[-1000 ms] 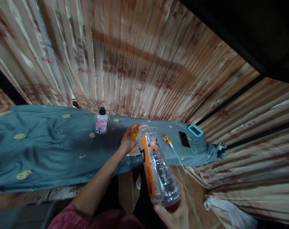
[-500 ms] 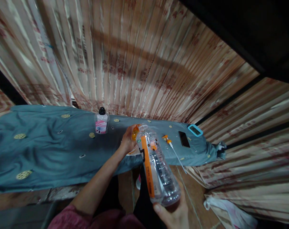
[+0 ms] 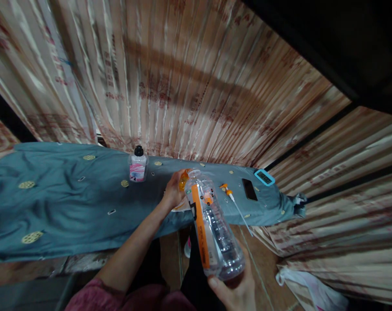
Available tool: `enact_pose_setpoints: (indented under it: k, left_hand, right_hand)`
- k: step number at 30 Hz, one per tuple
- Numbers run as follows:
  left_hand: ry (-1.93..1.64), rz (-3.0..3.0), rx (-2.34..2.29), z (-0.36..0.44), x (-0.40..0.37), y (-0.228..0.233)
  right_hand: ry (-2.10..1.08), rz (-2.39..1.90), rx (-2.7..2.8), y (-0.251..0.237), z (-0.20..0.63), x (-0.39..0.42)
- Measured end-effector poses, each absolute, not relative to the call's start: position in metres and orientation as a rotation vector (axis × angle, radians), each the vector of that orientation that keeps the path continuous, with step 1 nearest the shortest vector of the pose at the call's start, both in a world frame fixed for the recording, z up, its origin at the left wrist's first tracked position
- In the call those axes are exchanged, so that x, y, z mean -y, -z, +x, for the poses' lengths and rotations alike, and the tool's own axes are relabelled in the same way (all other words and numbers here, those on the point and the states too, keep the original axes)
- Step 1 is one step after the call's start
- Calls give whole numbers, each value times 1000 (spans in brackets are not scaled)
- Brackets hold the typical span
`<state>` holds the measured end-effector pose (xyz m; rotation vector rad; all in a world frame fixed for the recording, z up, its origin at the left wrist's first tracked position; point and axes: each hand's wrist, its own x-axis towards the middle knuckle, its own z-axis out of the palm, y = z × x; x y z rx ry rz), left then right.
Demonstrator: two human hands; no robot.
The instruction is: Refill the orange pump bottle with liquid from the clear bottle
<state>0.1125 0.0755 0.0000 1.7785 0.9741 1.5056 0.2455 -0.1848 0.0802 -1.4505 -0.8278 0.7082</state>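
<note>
Nearest the camera, the right hand (image 3: 236, 290) cups the base of a large clear plastic bottle (image 3: 212, 226), its fingers (image 3: 215, 283) wrapped around the bottom edge and clamped on it. The bottle is tilted, base towards the person and neck pointing away over the near edge of the worktop (image 3: 69, 211); it carries a white label with an orange vertical stripe and looks nearly empty. To the left of the bottle, the person's bare left forearm runs up from a dark red sleeve (image 3: 95, 298) to the left hand (image 3: 174, 190), which sits at the bottle's neck with its fingers closed around an orange cap (image 3: 183, 178) just beside the open mouth. Under the bottle, a brown floor and a white plastic bag (image 3: 309, 289) to the right of the base are visible. The worktop is draped in a teal cloth with small gold embroidered motifs. Just right of the bottle's neck lies an orange spray nozzle with a thin white tube (image 3: 233, 198) trailing over the worktop's edge, then a dark phone (image 3: 249, 189) lying flat, and beyond it a small device in a blue case (image 3: 264, 177). Left of the bottle's neck and farther back, a small clear bottle with a black cap and pink label (image 3: 138, 166) stands upright. Behind everything hangs a striped pinkish-brown curtain (image 3: 183, 77).
</note>
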Motion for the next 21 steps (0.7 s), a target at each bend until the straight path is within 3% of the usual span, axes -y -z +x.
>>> enact_pose_setpoints:
  k: [21]
  left_hand:
    - [-1541,1778,-990,112,-76,1]
  right_hand:
    - [-693,-1473,825,-81,245,185]
